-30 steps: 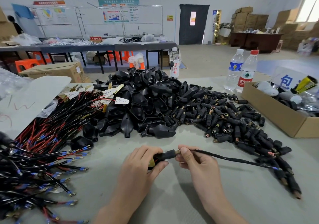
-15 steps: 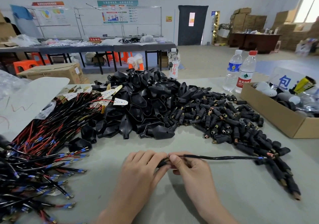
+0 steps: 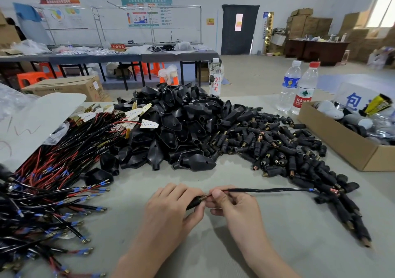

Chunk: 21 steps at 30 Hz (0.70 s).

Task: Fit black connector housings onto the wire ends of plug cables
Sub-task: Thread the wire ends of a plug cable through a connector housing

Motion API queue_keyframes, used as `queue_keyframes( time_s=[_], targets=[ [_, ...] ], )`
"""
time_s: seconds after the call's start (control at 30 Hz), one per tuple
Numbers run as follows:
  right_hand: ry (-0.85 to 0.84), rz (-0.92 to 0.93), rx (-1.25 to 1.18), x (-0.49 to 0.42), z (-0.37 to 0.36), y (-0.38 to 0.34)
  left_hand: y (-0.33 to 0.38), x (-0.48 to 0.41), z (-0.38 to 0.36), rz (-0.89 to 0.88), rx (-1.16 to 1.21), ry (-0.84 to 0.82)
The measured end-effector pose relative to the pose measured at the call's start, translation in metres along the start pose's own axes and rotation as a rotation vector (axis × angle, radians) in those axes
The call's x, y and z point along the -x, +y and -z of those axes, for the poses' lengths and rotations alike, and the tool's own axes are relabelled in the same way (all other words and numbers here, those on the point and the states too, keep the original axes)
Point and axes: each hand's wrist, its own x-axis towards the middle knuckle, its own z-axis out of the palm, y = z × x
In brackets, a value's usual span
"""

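Workshop hall; grey surface (image 3: 288, 245) crowded with stock. At near edge, left hand (image 3: 171, 209) grips one black connector housing (image 3: 195, 202), brass mouth facing right hand (image 3: 233, 207), which pinches cable (image 3: 267, 190) just at that mouth. Wire end not visibly seated yet. Heap of loose housings (image 3: 277, 149) and cable bundle (image 3: 53, 181) both large, so most of the job likely remains.

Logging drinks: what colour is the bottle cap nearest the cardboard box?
The cap is red, head view.
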Motion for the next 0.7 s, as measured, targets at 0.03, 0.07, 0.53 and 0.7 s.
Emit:
queue_keyframes(
  time_s=[0.03,0.07,0.53,0.7],
  targets=[
    [-0.009,-0.01,-0.014,0.0,-0.001,0.001,-0.001,0.002,-0.001,0.014,0.005,-0.008],
    [-0.009,-0.017,-0.029,0.0,-0.001,0.001,-0.002,0.003,-0.002,0.031,0.009,-0.02],
    [0.038,-0.054,-0.215,-0.005,0.013,-0.006,-0.004,0.008,-0.005,0.151,0.091,-0.123],
    [-0.035,-0.06,-0.215,-0.006,0.01,-0.001,-0.001,0.006,0.0,0.133,0.095,-0.092]
  ],
)
